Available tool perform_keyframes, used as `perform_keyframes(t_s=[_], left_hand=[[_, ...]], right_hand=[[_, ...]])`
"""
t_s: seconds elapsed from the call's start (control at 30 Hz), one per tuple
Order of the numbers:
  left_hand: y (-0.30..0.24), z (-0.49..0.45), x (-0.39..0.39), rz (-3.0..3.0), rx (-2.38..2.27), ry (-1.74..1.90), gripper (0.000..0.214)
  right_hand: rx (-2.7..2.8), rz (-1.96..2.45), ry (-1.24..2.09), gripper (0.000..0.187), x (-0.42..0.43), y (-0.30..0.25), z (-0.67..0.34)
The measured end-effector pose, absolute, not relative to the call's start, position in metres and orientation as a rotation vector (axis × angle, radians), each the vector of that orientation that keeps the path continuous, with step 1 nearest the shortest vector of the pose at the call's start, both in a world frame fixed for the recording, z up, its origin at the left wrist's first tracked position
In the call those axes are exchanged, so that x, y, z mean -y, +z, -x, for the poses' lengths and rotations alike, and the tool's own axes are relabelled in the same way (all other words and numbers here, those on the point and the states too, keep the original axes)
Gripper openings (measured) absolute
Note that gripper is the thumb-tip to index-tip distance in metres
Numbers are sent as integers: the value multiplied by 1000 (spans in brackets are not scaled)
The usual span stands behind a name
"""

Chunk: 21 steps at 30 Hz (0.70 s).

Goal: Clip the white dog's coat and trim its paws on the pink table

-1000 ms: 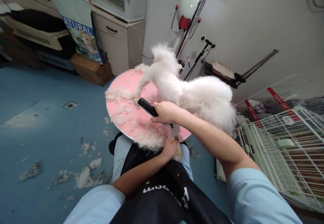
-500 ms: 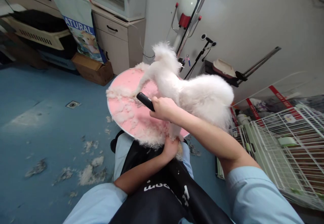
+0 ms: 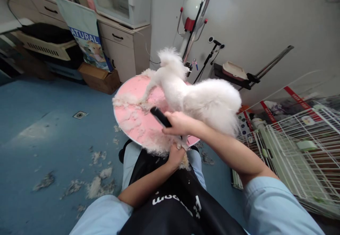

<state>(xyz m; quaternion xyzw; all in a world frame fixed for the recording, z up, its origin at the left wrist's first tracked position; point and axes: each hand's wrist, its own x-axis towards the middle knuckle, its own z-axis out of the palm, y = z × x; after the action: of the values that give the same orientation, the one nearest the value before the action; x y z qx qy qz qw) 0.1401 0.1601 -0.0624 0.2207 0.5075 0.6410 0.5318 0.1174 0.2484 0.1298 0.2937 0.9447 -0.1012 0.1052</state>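
The right hand (image 3: 177,122) wraps a slim black hair clipper (image 3: 160,117), thumb toward the person's body, the blunt rear end sticking out to the left; its working end is mostly hidden beneath the hand. Just below and nearer the body, the left hand (image 3: 176,156) grips the lower end of what appears to be a foreleg of the white dog (image 3: 209,98), where tan-tinged fur (image 3: 185,162) shows beside the fingers. The clipper looks rigid and light enough for one hand, probably smooth, so the middle of its handle is the sound place to hold. The leg should feel slender under soft fluff, delicate at the joints and apt to twitch; a snug, unsqueezed hold near the paw would steady it. The right forearm slants in from the right with the elbow bent and the wrist above the leg; the left forearm lies low across the black apron (image 3: 172,215), reaching up and inward. Beyond both hands, the dog stands on the round pink grooming table (image 3: 138,83), its head away from them and its rump to their right. Loose fur clumps (image 3: 156,144) lie left of the left hand, along the near edge. Farther right stands a wire cage (image 3: 281,162).
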Motion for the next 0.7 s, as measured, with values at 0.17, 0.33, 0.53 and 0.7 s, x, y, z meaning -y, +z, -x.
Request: perform_keyframes(t_s=[0.17, 0.33, 0.53, 0.7], left_hand=[[-62, -134, -152, -520, -1123, 1480, 25], [-69, -126, -145, -543, -1026, 1426, 48], [-73, -85, -162, -492, -772, 1269, 100], [-26, -39, -242, -698, -1068, 1149, 33]], right_hand=[[-2951, -852, -607, 25, -247, 129, -147], [-2973, -983, -677, 28, -249, 125, -167], [-2891, -930, -823, 23, -236, 98, -185], [-2939, -939, -1006, 24, -243, 89, -199]])
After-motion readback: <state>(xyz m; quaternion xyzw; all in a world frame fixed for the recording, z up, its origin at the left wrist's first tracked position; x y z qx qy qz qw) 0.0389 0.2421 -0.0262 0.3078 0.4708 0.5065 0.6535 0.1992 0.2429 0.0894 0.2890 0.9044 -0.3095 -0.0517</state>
